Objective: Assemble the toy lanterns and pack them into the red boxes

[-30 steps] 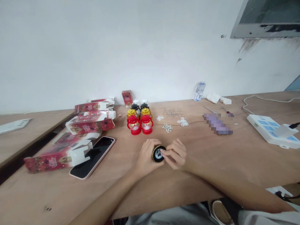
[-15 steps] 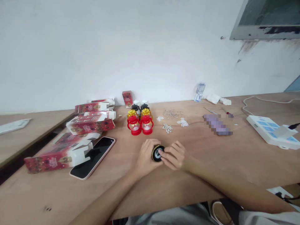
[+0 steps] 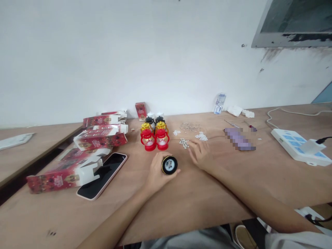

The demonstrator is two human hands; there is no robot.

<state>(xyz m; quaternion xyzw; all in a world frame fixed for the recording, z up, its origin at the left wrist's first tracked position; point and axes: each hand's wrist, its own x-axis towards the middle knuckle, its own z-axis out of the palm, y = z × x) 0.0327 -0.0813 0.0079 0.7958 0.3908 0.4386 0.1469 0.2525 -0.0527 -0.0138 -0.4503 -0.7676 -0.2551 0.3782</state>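
Note:
My left hand (image 3: 156, 173) is wrapped round a small lantern (image 3: 169, 165), its round black base turned up towards me. A gold edge shows on it, and a pale recess with metal parts lies in the middle of the base. The lantern's body is hidden by my fingers. My right hand (image 3: 201, 155) is open, fingers stretched over the table beside a pile of silver button cells (image 3: 184, 143). Just beyond lie small white pieces (image 3: 201, 136) and a scatter of small metal screws or pins (image 3: 190, 127). Red lanterns (image 3: 162, 140) stand in front of gold lanterns (image 3: 145, 127), black and white ones.
Opened red boxes (image 3: 101, 138) lie at the left, with a phone (image 3: 102, 176) beside them. An upright red box (image 3: 141, 111) and a bottle (image 3: 220, 103) stand by the wall. A screwdriver (image 3: 250, 126), a blurred purple item (image 3: 240, 139) and a power strip (image 3: 298, 145) are at the right.
My right hand has left the lantern's base and moved up and right to the button cells, its fingers opening. My left hand keeps the lantern, now slightly further left.

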